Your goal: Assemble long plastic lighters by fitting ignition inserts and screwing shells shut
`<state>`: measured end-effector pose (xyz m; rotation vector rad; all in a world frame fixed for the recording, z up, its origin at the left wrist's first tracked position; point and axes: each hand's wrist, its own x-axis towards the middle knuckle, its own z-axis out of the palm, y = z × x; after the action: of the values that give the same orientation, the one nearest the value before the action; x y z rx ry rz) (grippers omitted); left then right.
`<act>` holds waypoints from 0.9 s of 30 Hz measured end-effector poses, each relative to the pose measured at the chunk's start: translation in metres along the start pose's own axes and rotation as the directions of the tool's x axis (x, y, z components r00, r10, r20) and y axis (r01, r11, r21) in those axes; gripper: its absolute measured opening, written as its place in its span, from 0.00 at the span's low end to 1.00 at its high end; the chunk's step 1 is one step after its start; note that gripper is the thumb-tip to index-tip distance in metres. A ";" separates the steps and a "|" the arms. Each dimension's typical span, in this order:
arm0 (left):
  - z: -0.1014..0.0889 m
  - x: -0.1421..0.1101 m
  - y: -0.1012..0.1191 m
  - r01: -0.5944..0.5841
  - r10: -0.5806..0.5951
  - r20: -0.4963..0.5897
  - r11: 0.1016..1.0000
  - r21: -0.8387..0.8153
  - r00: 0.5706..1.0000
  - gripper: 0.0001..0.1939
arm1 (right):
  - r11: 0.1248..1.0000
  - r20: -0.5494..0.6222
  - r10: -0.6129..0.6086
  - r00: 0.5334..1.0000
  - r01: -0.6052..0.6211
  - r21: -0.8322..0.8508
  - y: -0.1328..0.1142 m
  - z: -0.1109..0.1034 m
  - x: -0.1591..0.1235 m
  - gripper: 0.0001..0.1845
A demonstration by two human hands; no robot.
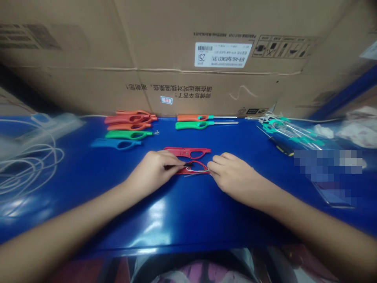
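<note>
On the blue table, my left hand [156,168] pinches the handle end of a red lighter shell half [182,171], a small dark piece showing at its fingertips. My right hand [228,173] is curled closed around the narrow end of the same shell. A thin white wire [198,170] runs across the shell's loop between the two hands. A thin metal rod lies along its near edge, partly hidden by my right hand. Just beyond lies a second red shell half [188,152], its inner side facing up.
Several orange, green and blue lighter bodies [129,135] lie at the back left. Two lighters with metal tubes [206,125] lie behind my hands. At right are green-ended metal tubes [294,131] and a screwdriver [279,146]. Coiled white cable [44,153] lies left; a cardboard box [176,51] stands behind.
</note>
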<state>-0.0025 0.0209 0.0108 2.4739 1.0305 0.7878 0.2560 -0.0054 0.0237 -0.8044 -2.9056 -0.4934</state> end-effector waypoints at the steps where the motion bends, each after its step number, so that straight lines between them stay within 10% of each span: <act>1: 0.000 0.001 0.000 0.055 -0.056 -0.006 0.998 -0.030 0.998 0.07 | 1.000 0.001 0.018 1.000 -0.018 0.019 0.001 0.000 -0.001 0.12; 9: 0.005 0.004 0.005 0.312 -0.321 -0.015 0.929 -0.199 0.947 0.05 | 0.864 -0.098 0.348 0.933 -0.278 0.419 0.015 0.010 -0.002 0.12; 18: 0.018 -0.001 0.006 0.003 -0.018 -0.064 0.975 -0.222 0.998 0.07 | 0.684 -0.110 0.362 0.926 -0.184 0.706 0.003 0.018 0.013 0.05; 27: 0.019 -0.001 0.008 -0.040 0.028 -0.072 0.984 -0.171 0.997 0.08 | 0.716 -0.118 0.313 0.943 -0.152 0.681 0.003 0.022 0.014 0.05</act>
<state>0.0130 0.0128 -0.0003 2.3373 0.9038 0.9388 0.2459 0.0113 0.0063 -0.8891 -2.4173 0.4452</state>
